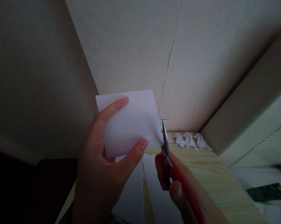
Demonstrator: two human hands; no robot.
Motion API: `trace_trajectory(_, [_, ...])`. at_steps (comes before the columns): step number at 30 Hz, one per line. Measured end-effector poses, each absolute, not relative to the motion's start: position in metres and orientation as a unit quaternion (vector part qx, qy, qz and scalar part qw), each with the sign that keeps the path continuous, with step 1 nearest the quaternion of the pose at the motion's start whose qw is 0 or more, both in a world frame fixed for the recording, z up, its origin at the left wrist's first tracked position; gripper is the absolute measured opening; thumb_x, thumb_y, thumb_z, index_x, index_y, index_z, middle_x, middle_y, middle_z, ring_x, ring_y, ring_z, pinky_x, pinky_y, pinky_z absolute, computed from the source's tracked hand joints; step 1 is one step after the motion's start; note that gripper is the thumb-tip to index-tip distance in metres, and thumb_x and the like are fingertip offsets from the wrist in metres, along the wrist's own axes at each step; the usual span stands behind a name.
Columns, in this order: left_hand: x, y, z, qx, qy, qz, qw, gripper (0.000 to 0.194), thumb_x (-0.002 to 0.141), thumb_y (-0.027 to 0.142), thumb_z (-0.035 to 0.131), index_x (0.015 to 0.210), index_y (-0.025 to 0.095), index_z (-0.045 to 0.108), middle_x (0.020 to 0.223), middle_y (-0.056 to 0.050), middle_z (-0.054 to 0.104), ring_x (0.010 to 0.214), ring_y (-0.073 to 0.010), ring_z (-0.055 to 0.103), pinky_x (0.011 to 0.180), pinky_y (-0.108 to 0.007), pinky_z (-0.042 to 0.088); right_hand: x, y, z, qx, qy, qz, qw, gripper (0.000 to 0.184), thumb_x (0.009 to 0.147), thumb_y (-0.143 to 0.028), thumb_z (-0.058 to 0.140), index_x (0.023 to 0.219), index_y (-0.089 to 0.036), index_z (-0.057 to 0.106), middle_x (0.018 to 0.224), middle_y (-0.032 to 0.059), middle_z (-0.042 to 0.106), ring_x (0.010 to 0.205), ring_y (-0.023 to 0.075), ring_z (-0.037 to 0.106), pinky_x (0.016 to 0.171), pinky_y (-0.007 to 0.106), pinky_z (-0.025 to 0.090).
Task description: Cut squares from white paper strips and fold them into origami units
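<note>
A white, roughly square paper piece point(133, 124) is raised above the pale wood-grain tabletop point(215, 183), clamped between the left hand's point(103, 168) thumb and fingers, apparently to keep it flat with its right edge free. Beside that edge stand red-handled steel scissors point(165, 140), contact unclear, the right hand point(190, 179) closed around their handle. Nearer lie flat white paper sheets point(160, 193); far right, folded white paper shapes point(188, 140).

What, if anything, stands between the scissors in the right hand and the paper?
Nothing visible: the scissors in the right hand are at the lower right corner of the paper. The thumb of the left hand lies on it, left of the blades.
</note>
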State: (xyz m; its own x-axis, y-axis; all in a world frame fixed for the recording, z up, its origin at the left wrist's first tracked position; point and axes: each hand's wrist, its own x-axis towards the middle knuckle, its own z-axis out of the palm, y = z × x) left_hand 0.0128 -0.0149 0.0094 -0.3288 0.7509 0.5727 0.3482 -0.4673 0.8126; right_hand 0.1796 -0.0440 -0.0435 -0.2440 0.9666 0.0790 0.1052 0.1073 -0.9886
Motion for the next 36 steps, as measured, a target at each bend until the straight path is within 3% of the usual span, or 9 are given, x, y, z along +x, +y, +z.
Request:
trace_trajectory(3, [0.014, -0.015, 0.009, 0.558, 0.493, 0.649, 0.154, 0.064, 0.062, 0.025, 0.087, 0.123, 0.041, 0.073, 0.118, 0.006, 0.075, 0.080, -0.0165, 0.074, 0.064, -0.022, 0.065, 0.177, -0.044, -0.035, -0.458, -0.610, 0.493, 0.418, 0.074, 0.075, -0.094, 0.043, 0.086, -0.022, 0.060, 0.067, -0.0018, 0.047, 0.060, 0.0158, 0.043, 0.056, 0.030, 0.040])
trace_trajectory(7, [0.015, -0.015, 0.010, 0.548, 0.514, 0.642, 0.156, 0.065, 0.063, 0.026, 0.088, 0.124, 0.041, 0.072, 0.118, 0.004, 0.073, 0.086, -0.0214, 0.073, 0.072, -0.030, 0.066, 0.174, -0.045, -0.029, -0.486, -0.609, 0.472, 0.413, 0.075, 0.073, -0.095, 0.043, 0.082, -0.022, 0.057, 0.064, -0.0033, 0.047, 0.058, 0.0144, 0.040, 0.057, 0.029, 0.038])
trace_trajectory(14, [0.013, -0.018, 0.011, 0.542, 0.528, 0.631, 0.169, 0.062, 0.067, 0.029, 0.088, 0.124, 0.046, 0.070, 0.125, 0.007, 0.072, 0.099, -0.0239, 0.071, 0.084, -0.034, 0.063, 0.174, -0.039, -0.031, -0.430, -0.607, 0.510, 0.431, 0.068, 0.071, -0.091, 0.055, 0.083, -0.024, 0.061, 0.072, 0.0022, 0.064, 0.067, 0.0204, 0.057, 0.059, 0.029, 0.048])
trace_trajectory(22, [0.016, -0.020, 0.016, 0.492, 0.546, 0.624, 0.266, 0.061, 0.067, 0.031, 0.089, 0.122, 0.046, 0.070, 0.121, 0.010, 0.071, 0.101, -0.0249, 0.070, 0.091, -0.036, 0.061, 0.168, -0.039, -0.036, -0.484, -0.635, 0.423, 0.429, 0.075, 0.073, -0.097, 0.038, 0.069, -0.023, 0.053, 0.061, -0.0002, 0.055, 0.057, 0.0166, 0.049, 0.053, 0.029, 0.037])
trace_trajectory(27, [0.016, -0.023, 0.019, 0.487, 0.553, 0.613, 0.286, 0.061, 0.065, 0.031, 0.089, 0.120, 0.048, 0.070, 0.123, 0.012, 0.070, 0.105, -0.0262, 0.070, 0.094, -0.038, 0.060, 0.169, -0.039, -0.036, -0.497, -0.624, 0.421, 0.432, 0.076, 0.074, -0.096, 0.040, 0.079, -0.023, 0.061, 0.073, 0.0033, 0.064, 0.070, 0.0207, 0.059, 0.062, 0.031, 0.044])
trace_trajectory(31, [0.015, -0.022, 0.019, 0.506, 0.553, 0.603, 0.275, 0.059, 0.067, 0.028, 0.087, 0.121, 0.047, 0.070, 0.122, 0.011, 0.070, 0.112, -0.0289, 0.067, 0.103, -0.043, 0.055, 0.169, -0.035, -0.038, -0.468, -0.633, 0.437, 0.435, 0.075, 0.076, -0.096, 0.036, 0.076, -0.023, 0.053, 0.067, 0.0005, 0.057, 0.062, 0.0170, 0.052, 0.053, 0.028, 0.037])
trace_trajectory(36, [0.013, -0.019, 0.017, 0.536, 0.541, 0.593, 0.261, 0.060, 0.069, 0.024, 0.086, 0.123, 0.045, 0.069, 0.125, 0.008, 0.069, 0.114, -0.0302, 0.066, 0.103, -0.047, 0.055, 0.171, -0.033, -0.037, -0.462, -0.643, 0.413, 0.450, 0.071, 0.081, -0.092, 0.034, 0.076, -0.023, 0.052, 0.067, -0.0001, 0.054, 0.059, 0.0153, 0.046, 0.051, 0.028, 0.034])
